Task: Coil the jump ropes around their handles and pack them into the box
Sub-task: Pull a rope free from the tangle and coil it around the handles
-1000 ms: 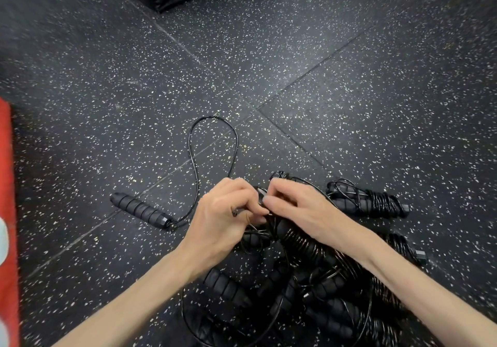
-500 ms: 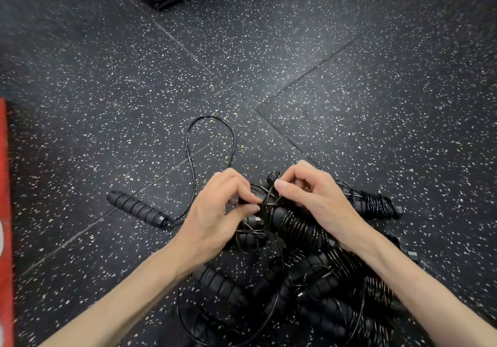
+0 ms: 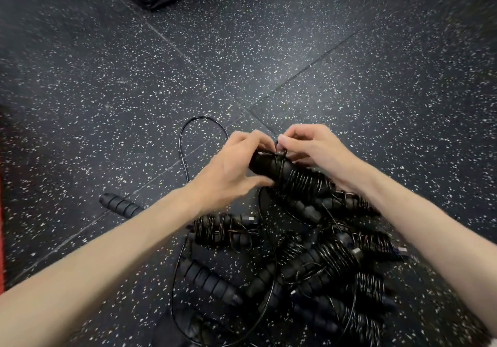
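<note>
Left hand (image 3: 231, 169) and right hand (image 3: 312, 147) grip one coiled bundle (image 3: 290, 174) — above the pile (image 3: 309, 260) (black ropes).

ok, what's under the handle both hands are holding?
More coiled jump ropes piled on the speckled floor. The hands and held handle hide what lies directly beneath.

Black coiled jump-rope bundle (image 3: 293, 177) raised above tangled pile (image 3: 309, 266); loose handle (image 3: 121, 204) lies left on floor.

Two bare forearms — no sleeves, rings, or watch
</note>
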